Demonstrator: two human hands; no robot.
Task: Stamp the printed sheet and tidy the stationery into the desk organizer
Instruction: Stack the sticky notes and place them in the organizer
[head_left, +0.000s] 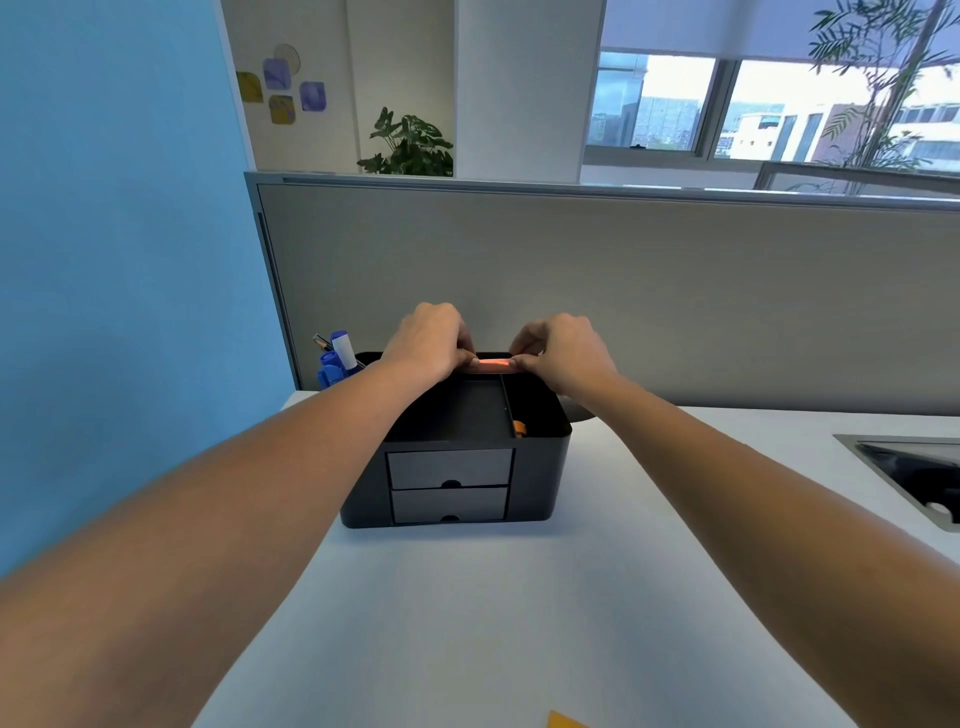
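Observation:
A black desk organizer with two grey drawers stands on the white desk against the grey partition. Over its back rim, my left hand and my right hand pinch the two ends of a flat orange-pink object, held level between them. What the object is I cannot tell. Blue-and-white markers and a pencil stand upright in the organizer's back-left compartment. A small orange item lies in the narrow right compartment. The wide middle tray looks bare.
A grey tray-like frame with a dark inside lies at the right edge of the desk. A yellow corner of something shows at the bottom edge. The blue wall closes the left side, the partition the back.

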